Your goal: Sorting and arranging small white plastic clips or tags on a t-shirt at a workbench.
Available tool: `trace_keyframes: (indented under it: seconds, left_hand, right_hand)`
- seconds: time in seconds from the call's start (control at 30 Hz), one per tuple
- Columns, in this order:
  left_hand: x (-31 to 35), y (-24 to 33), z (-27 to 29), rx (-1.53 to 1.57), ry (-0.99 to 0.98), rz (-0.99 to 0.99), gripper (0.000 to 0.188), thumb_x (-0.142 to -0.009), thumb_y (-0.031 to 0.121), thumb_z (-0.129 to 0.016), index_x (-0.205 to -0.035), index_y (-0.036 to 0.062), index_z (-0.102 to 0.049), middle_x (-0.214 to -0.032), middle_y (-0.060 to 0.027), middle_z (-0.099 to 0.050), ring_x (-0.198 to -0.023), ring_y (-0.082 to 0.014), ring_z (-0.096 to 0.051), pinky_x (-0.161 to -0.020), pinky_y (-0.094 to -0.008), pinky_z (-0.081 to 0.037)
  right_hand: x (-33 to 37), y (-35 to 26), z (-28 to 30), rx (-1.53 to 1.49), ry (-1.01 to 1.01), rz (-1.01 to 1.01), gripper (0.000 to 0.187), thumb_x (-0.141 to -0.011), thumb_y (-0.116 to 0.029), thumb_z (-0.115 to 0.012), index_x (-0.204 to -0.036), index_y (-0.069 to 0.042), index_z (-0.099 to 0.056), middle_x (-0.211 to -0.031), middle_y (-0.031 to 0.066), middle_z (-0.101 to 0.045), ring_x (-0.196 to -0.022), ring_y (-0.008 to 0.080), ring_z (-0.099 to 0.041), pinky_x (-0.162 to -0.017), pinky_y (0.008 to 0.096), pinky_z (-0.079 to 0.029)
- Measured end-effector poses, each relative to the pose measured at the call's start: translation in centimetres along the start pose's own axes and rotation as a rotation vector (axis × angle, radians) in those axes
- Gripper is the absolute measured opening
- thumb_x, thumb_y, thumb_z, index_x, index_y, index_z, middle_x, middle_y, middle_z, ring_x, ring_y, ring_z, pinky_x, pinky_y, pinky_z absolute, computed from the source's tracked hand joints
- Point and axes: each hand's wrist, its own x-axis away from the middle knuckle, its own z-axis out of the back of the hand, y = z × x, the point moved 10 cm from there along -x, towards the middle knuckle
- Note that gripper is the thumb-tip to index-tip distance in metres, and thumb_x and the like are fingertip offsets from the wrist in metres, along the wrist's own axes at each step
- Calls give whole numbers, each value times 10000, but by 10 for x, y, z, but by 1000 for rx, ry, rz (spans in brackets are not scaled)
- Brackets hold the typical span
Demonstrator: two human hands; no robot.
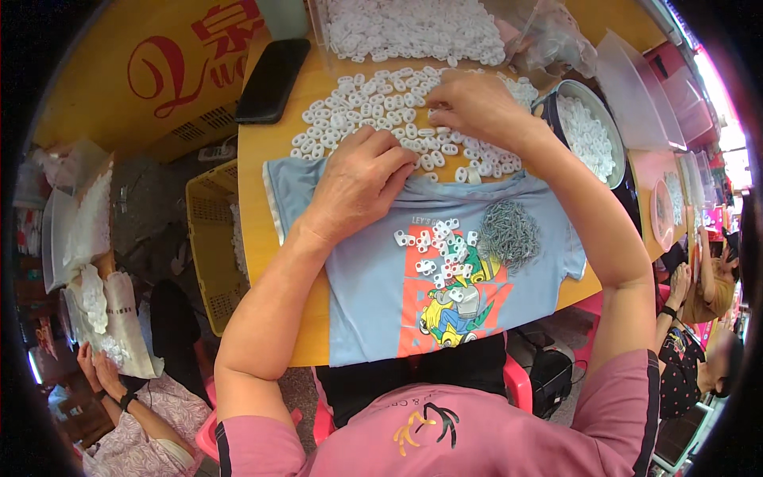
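Small white oval plastic pieces with two holes (pixel 373 99) lie loose across the far half of the table. My left hand (pixel 367 173) is at the near edge of this spread, over the collar of a light blue T-shirt (pixel 362 278) laid flat; its fingers are curled together, and what they hold is hidden. Farther off to the right, my right hand (pixel 481 107) reaches down among the pieces with fingers bent and pinched, its fingertips partly hidden. On the shirt rest a heap of grey screws (pixel 510 234) and a small cluster of white plastic pieces with red spots (pixel 449 253).
At the far edge stands a clear bin (pixel 417 28) full of white pieces. A round metal bowl (pixel 586 131) of them sits at right. A black phone (pixel 274 81) lies far left; a yellow crate (pixel 213 246) stands beside the table. Other people's hands (pixel 102 372) work nearby.
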Motion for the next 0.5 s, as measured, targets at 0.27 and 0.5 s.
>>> trace_keyframes:
  seconds: [0.27, 0.5]
  left_hand:
    - [1, 1, 1, 3, 18, -13, 81, -868, 80, -748, -947, 65, -738, -899, -89, -660, -881, -305, -621, -774, -431, -534]
    - [0, -1, -1, 15, 19, -14, 78, -879, 82, -745, -953, 59, -739, -902, -95, -661, -888, -309, -623, -779, -436, -535]
  right_hand:
    - [-13, 6, -9, -118, -200, -95, 240, -866, -257, -739, -975, -43, -742, -960, 138, -749, -921, 327, -710, -821, 448, -553]
    - [21, -6, 14, -728, -266, -126, 196, -938, -169, -757, -1030, 3, -734, -881, 26, -728, -816, 102, -632, -736, 297, -519]
